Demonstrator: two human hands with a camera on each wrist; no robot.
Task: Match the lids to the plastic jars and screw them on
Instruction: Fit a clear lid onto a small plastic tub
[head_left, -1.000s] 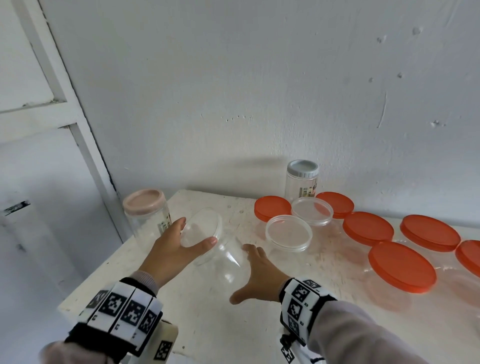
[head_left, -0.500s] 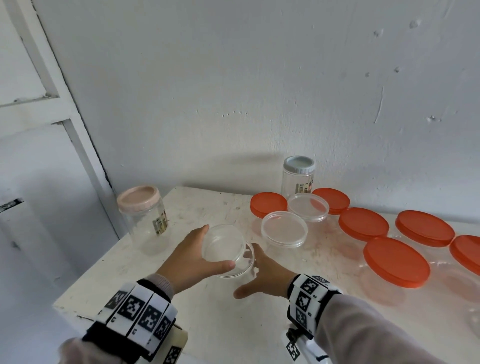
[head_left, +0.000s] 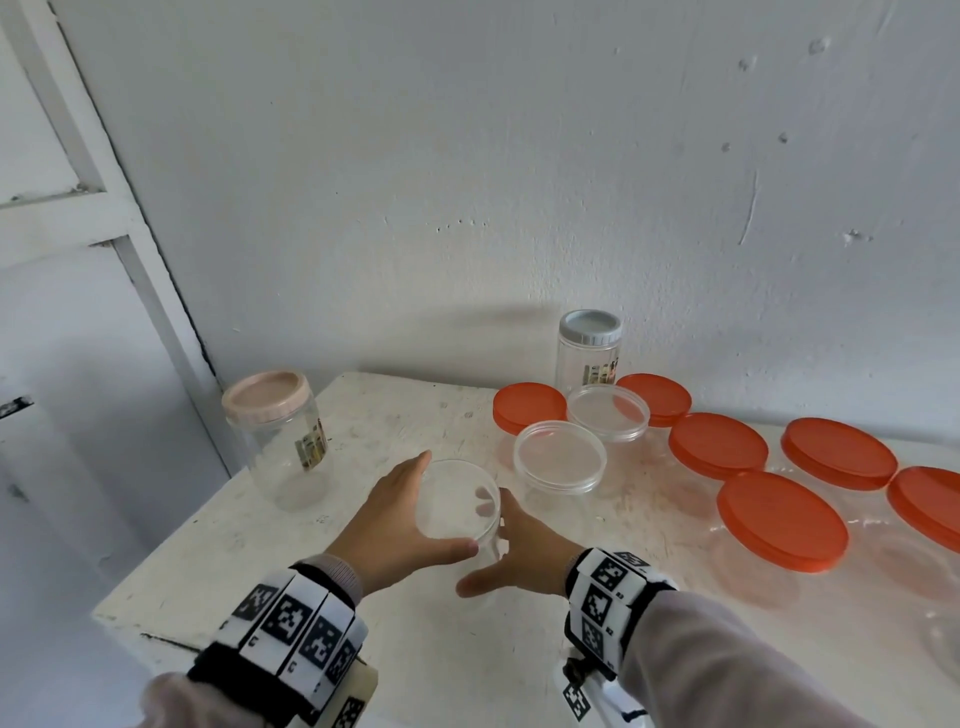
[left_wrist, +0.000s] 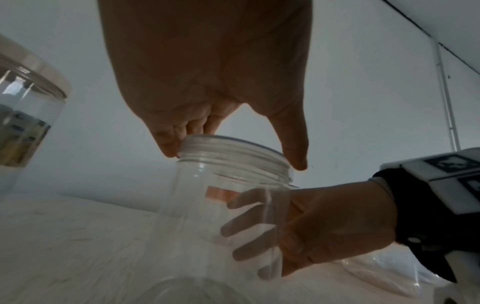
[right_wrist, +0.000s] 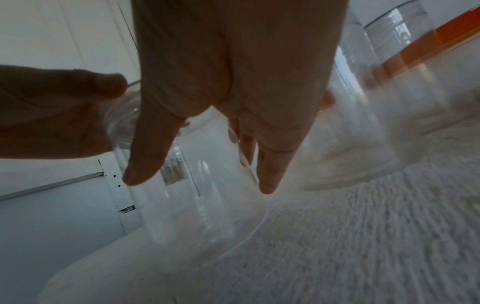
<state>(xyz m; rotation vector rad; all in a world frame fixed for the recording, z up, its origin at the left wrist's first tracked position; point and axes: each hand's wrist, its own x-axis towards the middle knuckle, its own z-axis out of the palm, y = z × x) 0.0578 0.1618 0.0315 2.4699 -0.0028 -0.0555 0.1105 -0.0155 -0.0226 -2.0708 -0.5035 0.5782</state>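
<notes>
A clear plastic jar (left_wrist: 207, 205) with a bare threaded mouth and no lid stands upright on the white table (head_left: 415, 644), near its front left. My left hand (head_left: 395, 519) comes from above; its fingertips (left_wrist: 168, 148) and thumb pinch the jar's threaded rim. My right hand (head_left: 519, 545) wraps round the jar's body from the right, and its fingers (left_wrist: 249, 224) show through the plastic. No loose lid shows near the hands.
A pink-lidded jar (head_left: 275, 431) stands at the table's left edge. A grey-lidded jar (head_left: 589, 348) is against the wall. Two clear-lidded jars (head_left: 560, 457) sit just right of the hands, with several orange-lidded jars (head_left: 782, 519) beyond. The table's front edge is close.
The clear jar was tilted with its mouth toward the left hand; it now stands upright. Both hands moved with it a little to the right and kept their hold.
</notes>
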